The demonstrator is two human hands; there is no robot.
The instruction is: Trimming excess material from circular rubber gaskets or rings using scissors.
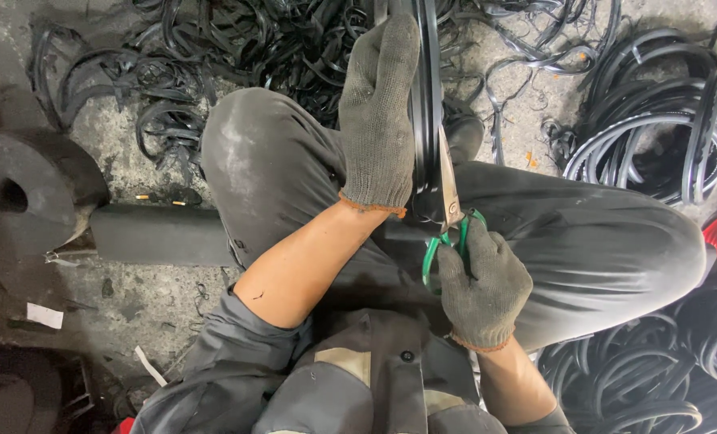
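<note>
Knit cloth gloves (pixel 377 120), glossy, probably rubber ring (pixel 427 96).

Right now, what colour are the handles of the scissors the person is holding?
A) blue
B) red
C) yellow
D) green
D: the right hand, in a grey knit glove, grips scissors whose looped handles are plainly green, while the left hand holds the black rubber ring that the blades meet.
</note>
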